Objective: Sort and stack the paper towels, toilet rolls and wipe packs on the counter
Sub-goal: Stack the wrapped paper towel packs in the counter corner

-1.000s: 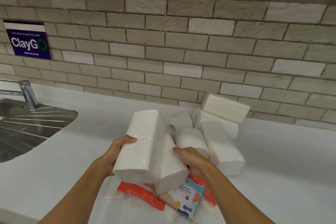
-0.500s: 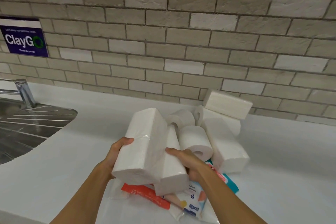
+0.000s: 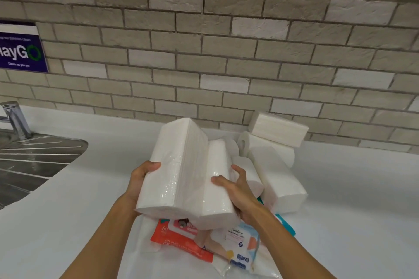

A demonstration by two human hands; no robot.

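Note:
My left hand grips the left side of a large wrapped paper towel pack, held up above the pile. My right hand clasps a second wrapped paper towel pack pressed against the first. Below them lie an orange wipe pack and a light blue wipe pack. Behind my right hand are toilet rolls, another paper towel pack and a folded towel pack resting on top by the wall.
The white counter runs left to a steel sink drainer with a tap. A brick-tile wall carries a blue sign. A teal pack edge pokes out under the pile.
Both hands have lifted the two paper towel packs slightly higher and closer together. My right hand has shifted further up the side of its pack.

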